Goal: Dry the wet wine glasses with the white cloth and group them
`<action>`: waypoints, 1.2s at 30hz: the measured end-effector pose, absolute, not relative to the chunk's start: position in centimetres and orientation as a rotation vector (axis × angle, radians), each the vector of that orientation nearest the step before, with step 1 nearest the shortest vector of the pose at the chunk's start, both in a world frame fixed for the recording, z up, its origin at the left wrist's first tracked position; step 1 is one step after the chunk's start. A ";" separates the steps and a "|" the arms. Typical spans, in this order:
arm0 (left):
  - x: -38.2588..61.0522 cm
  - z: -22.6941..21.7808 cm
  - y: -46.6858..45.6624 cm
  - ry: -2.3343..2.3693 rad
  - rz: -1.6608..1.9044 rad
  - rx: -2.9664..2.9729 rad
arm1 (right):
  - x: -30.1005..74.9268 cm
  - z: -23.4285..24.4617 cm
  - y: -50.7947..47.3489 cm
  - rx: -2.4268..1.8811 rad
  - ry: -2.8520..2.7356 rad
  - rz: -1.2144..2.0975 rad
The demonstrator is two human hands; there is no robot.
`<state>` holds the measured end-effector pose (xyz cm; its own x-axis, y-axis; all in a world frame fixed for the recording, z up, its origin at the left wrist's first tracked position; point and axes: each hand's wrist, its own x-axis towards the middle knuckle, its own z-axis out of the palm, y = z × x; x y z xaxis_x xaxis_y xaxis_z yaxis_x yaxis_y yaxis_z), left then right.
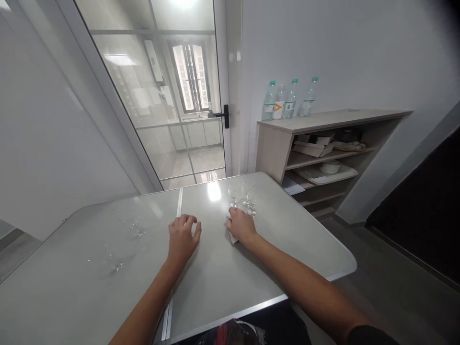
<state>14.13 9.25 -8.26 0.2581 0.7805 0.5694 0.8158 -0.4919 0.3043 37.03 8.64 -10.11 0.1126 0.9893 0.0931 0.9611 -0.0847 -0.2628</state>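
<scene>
Right hand [241, 224] with one cloth [232, 236], three glasses [247, 203] beyond

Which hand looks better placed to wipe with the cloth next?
Probably the right hand: it covers part of the cloth, while the left hand is apart from it, holding nothing visible.

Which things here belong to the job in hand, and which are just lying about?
Seemingly in the job: pale cloth under the right hand; stemmed glasses beyond it; clear glasses farther left.
Apparently just lying about: bottles, boxes, tray, bowl.
</scene>
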 end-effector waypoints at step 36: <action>8.0 -5.5 12.2 -1.601 -1.329 -1.997 | 36.1 -10.4 8.0 -1.260 -2.088 0.593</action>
